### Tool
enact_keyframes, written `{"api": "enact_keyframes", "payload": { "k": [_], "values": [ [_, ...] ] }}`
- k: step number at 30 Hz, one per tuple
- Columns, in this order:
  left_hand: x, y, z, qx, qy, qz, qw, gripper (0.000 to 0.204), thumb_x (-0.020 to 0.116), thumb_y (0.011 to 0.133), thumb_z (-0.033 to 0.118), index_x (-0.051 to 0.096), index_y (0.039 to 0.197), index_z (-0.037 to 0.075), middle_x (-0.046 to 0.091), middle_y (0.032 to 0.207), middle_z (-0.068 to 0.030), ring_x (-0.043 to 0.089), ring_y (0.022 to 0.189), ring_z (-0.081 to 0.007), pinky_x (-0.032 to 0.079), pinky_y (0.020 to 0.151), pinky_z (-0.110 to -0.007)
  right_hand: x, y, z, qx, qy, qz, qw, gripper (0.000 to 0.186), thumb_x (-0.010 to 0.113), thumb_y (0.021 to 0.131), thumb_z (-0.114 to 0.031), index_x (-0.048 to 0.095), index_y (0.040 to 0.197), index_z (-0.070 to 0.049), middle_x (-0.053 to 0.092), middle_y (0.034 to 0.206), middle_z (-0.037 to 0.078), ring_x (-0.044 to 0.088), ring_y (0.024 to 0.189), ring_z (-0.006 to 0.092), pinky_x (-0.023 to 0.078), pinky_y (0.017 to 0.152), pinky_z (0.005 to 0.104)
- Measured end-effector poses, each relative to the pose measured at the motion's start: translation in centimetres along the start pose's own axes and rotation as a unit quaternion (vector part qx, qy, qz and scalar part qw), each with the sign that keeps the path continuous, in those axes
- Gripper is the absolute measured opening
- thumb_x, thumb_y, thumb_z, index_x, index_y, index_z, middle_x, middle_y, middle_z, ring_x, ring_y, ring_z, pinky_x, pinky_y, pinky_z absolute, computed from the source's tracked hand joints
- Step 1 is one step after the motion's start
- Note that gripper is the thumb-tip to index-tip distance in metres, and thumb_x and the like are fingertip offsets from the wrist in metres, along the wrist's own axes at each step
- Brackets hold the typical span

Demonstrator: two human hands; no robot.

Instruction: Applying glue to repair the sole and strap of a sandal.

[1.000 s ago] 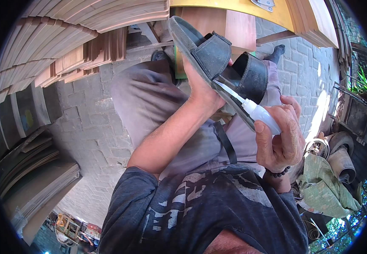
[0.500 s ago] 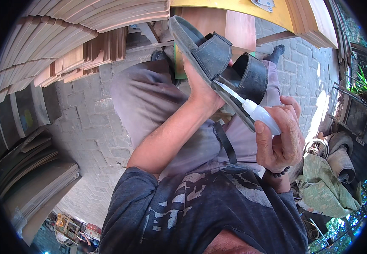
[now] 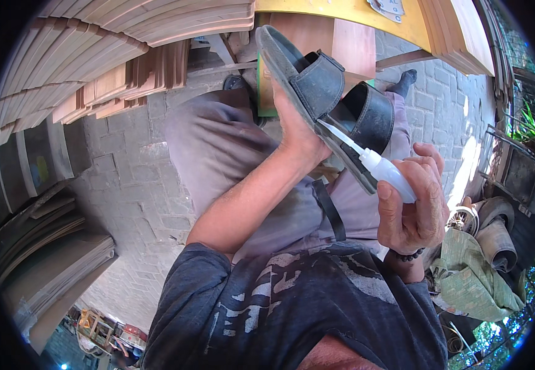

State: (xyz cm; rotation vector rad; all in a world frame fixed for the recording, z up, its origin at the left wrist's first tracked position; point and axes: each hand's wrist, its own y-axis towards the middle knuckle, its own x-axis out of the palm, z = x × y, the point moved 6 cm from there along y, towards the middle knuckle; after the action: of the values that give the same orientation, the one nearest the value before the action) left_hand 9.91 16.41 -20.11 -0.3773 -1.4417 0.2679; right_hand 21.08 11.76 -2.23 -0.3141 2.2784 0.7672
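Head view: left grip (image 3: 297, 128) closed on sandal (image 3: 320, 86) above the lap (image 3: 286, 209), right grip (image 3: 418, 206) pinching bottle (image 3: 391, 179), nozzle (image 3: 342, 135) at the sandal's side edge; work looks mid-step there, finished and remaining parts can't be told

Black straps on sandal (image 3: 320, 83), footbed (image 3: 281, 50) duller grey; bottle (image 3: 392, 180) milky white, nozzle (image 3: 341, 135) white too; beads of bracelet (image 3: 408, 255) dark; shirt (image 3: 317, 302) charcoal, broken pale-grey print across front; trousers (image 3: 218, 139) mauve-grey; tabletop (image 3: 341, 8) bright yellow; stacked boards (image 3: 101, 52) pinkish tan; paving (image 3: 133, 191) grey, brick-like pattern; crumpled cloth (image 3: 474, 280) mottled green; leaves (image 3: 534, 123) vivid green
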Motion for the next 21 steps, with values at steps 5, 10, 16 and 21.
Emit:
{"api": "enact_keyframes", "payload": {
  "k": [5,10,16,21],
  "values": [
    [0.3,0.0,0.0,0.002,0.001,-0.016,1.0,0.046,0.041,0.096,0.051,0.054,0.103,0.008,0.054,0.091,-0.0091,0.053,0.087,-0.0234,0.047,0.084,-0.036,0.2,0.6,-0.2,-0.009,0.003,-0.005,1.0,0.025,0.074,0.075,-0.001,0.064,0.097,0.004,0.065,0.077,0.012,0.059,0.066,0.0248,0.047,0.084,0.0483],
    [0.6,0.0,-0.1,0.013,0.004,-0.001,1.0,0.044,0.042,0.096,0.05,0.054,0.104,0.008,0.054,0.091,-0.0097,0.053,0.087,-0.0234,0.047,0.083,-0.035,0.4,0.9,-0.3,-0.016,0.002,-0.004,1.0,0.026,0.074,0.075,-0.001,0.064,0.098,0.004,0.064,0.076,0.012,0.058,0.065,0.0244,0.047,0.084,0.0478],
    [2.6,-1.1,-0.1,-0.021,0.0,-0.056,0.998,0.043,0.042,0.096,0.048,0.055,0.103,0.008,0.053,0.091,-0.009,0.054,0.086,-0.0226,0.047,0.082,-0.034,0.4,1.6,-0.4,-0.026,-0.005,-0.011,1.0,0.026,0.074,0.074,-0.001,0.064,0.098,0.004,0.063,0.075,0.011,0.058,0.065,0.024,0.048,0.084,0.0477],
    [3.6,-1.3,-0.3,-0.053,-0.049,-0.154,0.985,0.046,0.041,0.096,0.05,0.056,0.103,0.007,0.054,0.092,-0.0084,0.055,0.086,-0.0219,0.048,0.082,-0.034,0.6,2.0,-0.5,-0.04,-0.001,-0.002,0.999,0.026,0.074,0.074,0.0,0.064,0.098,0.004,0.063,0.075,0.011,0.058,0.064,0.0237,0.049,0.083,0.0473]
  ]
}}
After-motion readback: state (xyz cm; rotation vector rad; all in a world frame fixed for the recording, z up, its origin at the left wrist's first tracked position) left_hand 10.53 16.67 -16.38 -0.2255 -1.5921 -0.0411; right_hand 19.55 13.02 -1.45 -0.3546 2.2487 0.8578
